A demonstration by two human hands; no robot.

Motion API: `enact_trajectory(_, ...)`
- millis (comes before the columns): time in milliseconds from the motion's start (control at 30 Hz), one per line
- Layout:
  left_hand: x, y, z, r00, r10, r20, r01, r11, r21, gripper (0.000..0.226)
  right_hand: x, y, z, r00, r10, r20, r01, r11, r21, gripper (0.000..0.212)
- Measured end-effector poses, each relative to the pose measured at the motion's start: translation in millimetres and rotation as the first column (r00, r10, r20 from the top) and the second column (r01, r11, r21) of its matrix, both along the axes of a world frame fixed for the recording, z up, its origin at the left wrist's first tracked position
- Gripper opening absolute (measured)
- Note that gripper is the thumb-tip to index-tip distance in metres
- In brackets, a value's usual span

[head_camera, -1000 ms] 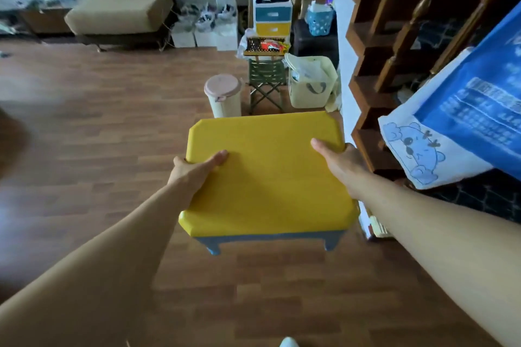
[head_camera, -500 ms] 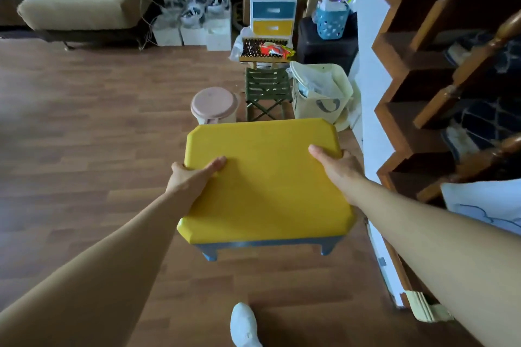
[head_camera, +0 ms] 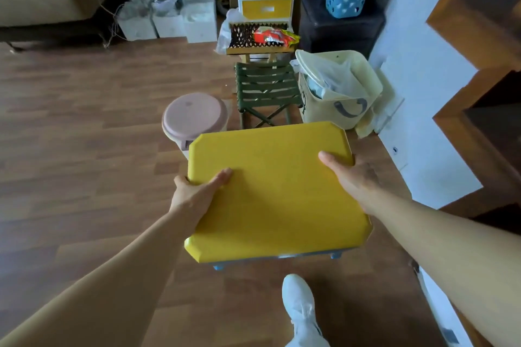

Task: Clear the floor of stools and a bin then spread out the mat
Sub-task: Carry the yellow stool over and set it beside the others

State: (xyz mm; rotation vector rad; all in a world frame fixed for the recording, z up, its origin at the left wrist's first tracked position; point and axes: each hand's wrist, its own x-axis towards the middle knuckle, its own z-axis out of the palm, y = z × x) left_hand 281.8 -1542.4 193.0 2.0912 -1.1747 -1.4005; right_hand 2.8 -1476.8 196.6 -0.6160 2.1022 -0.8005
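The square yellow-topped plastic stool [head_camera: 273, 189] with short blue legs is carried above the wooden plank floor [head_camera: 84, 135], gripped at both side edges: the left hand [head_camera: 194, 191] clamps the left rim with its thumb laid across the top, and the right hand [head_camera: 349, 175] wraps the right rim the same way, its fingers hidden underneath.

The likeliest trouble, as I judge it, is a collision ahead. The round pink lidded bin [head_camera: 194, 121] stands just beyond the stool's far left corner, and the green slatted folding stool [head_camera: 267, 93] sits right behind it, beside a cream bag-lined basket [head_camera: 338, 90]. Setting the load down blind (the broad seat blocks the view of whatever lies straight below) could knock the bin over or catch a leg on it. The smooth seat offers little purchase, so a slack grip might let it tip forward. A white shoe [head_camera: 298, 298] steps close under the near edge, and a dropped stool would land there.

The seat looks matte and hard, with clipped corners; the bin lid is glossy and slightly domed; the folding stool has ribbed slats on crossed legs. No mat is visible here.
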Motion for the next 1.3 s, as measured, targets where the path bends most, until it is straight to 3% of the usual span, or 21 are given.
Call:
enact_trajectory(500,-84.5,-138.9,-234.4,0.998,0.048,-0.036,-0.046,0.997,0.054,0.105,-81.0,-130.4,-234.2,1.0,-0.007,0.003,0.007,0.997,0.074,0.094)
enact_trajectory(800,-98.9,-161.8,-282.3,0.999,0.039,-0.013,-0.038,0.996,0.076,0.103,-95.5,-155.0,-284.1,0.999,0.029,-0.023,-0.025,0.99,0.137,0.1)
enact_trajectory(933,-109.4,-164.2,-280.4,0.99,-0.05,0.131,0.045,0.998,0.043,0.095,-86.1,-160.6,-282.9,0.965,0.118,-0.233,-0.071,0.977,0.2,0.08)
enact_trajectory(1033,-120.6,-147.4,-263.8,0.903,-0.171,0.395,0.223,0.971,-0.09,0.084,-63.0,-151.2,-268.9,0.837,0.241,-0.491,-0.185,0.969,0.161,0.065)
enact_trajectory(1067,-123.2,-138.0,-258.0,0.828,-0.252,0.501,0.372,0.916,-0.153,0.083,-52.5,-143.3,-263.5,0.76,0.317,-0.567,-0.281,0.947,0.153,0.063)
enact_trajectory(1133,-124.9,-119.4,-248.3,0.615,-0.452,0.646,0.708,0.678,-0.199,0.08,-32.8,-122.4,-255.3,0.625,0.516,-0.586,-0.53,0.831,0.167,0.065)
enact_trajectory(1200,-124.0,-109.3,-243.0,0.446,-0.652,0.613,0.872,0.472,-0.132,0.075,-18.5,-102.6,-250.3,0.501,0.741,-0.446,-0.736,0.637,0.232,0.076)
enact_trajectory(1300,-123.2,-108.2,-244.0,0.346,-0.822,0.452,0.921,0.389,0.002,0.079,-14.8,-93.9,-251.8,0.287,0.89,-0.355,-0.821,0.42,0.387,0.083)
